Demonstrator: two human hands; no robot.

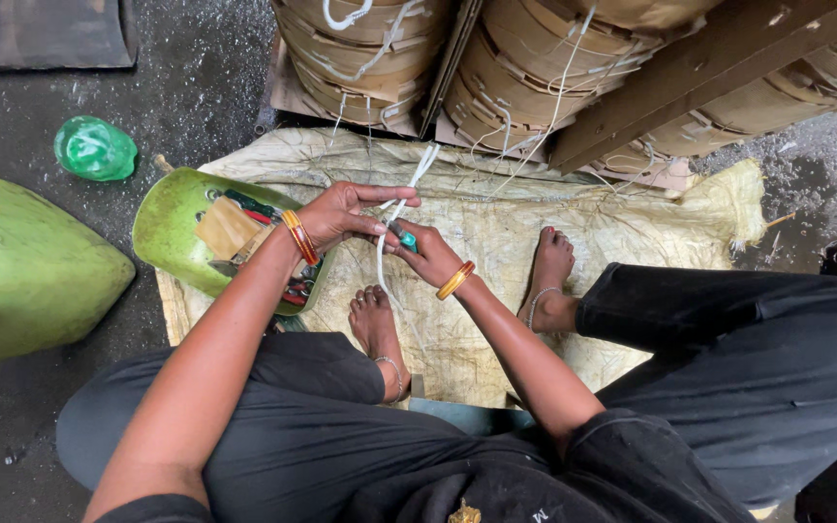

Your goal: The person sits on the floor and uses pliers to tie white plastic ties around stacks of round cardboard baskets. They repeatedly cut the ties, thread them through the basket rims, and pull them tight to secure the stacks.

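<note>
My left hand [346, 213] pinches a white plastic strap [420, 169] that runs up toward the bundled cardboard stacks [535, 68]. My right hand [426, 254] grips a small tool with a teal handle [406, 238] pressed against the same strap just below my left fingers. The strap's loose end hangs down between my hands [381, 266]. Both wrists carry orange bangles. My bare feet rest on a pale woven sack [632, 213] spread on the ground.
A green curved tray [171, 228] holding small tools and cardboard lies at my left. A larger green shell [21, 271] sits far left, and a crumpled green plastic bag [95, 148] is on the dark floor. A wooden beam [709, 68] leans over the stacks.
</note>
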